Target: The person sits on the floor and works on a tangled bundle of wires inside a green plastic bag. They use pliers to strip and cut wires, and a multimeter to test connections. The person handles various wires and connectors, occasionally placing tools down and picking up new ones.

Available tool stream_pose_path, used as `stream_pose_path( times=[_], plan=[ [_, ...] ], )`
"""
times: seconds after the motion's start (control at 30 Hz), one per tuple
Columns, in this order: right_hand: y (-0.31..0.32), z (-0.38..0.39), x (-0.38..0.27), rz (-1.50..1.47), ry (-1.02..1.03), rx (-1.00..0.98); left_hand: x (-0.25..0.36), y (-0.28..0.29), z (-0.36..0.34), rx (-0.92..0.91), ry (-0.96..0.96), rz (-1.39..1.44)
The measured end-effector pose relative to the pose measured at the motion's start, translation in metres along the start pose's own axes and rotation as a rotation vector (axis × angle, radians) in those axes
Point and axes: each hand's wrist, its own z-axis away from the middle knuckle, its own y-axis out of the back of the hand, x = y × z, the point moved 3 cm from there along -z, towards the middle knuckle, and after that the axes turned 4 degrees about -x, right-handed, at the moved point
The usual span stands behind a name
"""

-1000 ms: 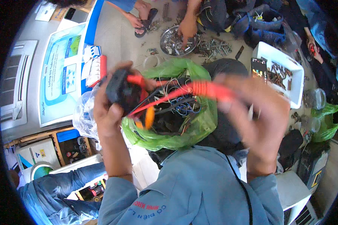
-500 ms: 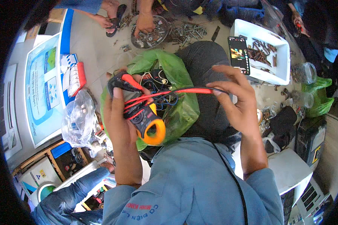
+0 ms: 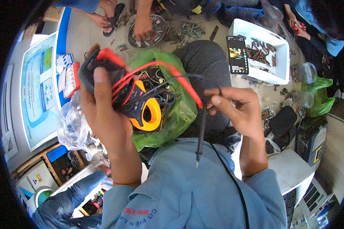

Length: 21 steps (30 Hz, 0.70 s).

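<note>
My left hand (image 3: 109, 110) is closed around a clamp meter with an orange jaw (image 3: 156, 114) and red test lead (image 3: 141, 68) loops wound about it. In the same hand, beyond the thumb, is a dark bundle with a red part (image 3: 107, 57); its kind is unclear. Between the fingertips of my right hand (image 3: 237, 110) a black test lead (image 3: 210, 79) is pinched. A black probe (image 3: 200, 137) hangs tip-down beside those fingers, and a red probe (image 3: 189, 91) slants towards them. Beneath the meter, an open green plastic bag (image 3: 172, 122) holds tangled wires.
Ahead, another person's hand (image 3: 143, 28) reaches into a round tray (image 3: 160, 21) of small parts; loose bolts (image 3: 189, 32) lie beside it. A phone (image 3: 237, 55) leans on a white bin (image 3: 281, 72) of rusty pieces. Clear plastic bag (image 3: 70, 122) and carton (image 3: 40, 95) stand left.
My left hand has lifted and tilted the meter and bundle. My right hand has moved down slightly; the black probe now dangles, and the red probe has swung from level to slanting.
</note>
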Motion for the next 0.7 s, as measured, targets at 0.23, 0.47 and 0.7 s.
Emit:
stream_pose_path(
  times=[0.23, 0.47, 0.7],
  plan=[
    [-0.011, -0.009, -0.001, -0.201, -0.158, -0.080, 0.005, -0.009, 0.002, -0.069, 0.001, 0.029],
    [-0.028, -0.013, 0.032, -0.528, -0.413, -0.301, 0.002, 0.007, -0.003, -0.044, 0.010, 0.058],
    [-0.042, -0.011, 0.036, -0.796, -0.388, -0.288, -0.006, 0.024, 0.000, -0.094, 0.039, -0.019]
  ],
)
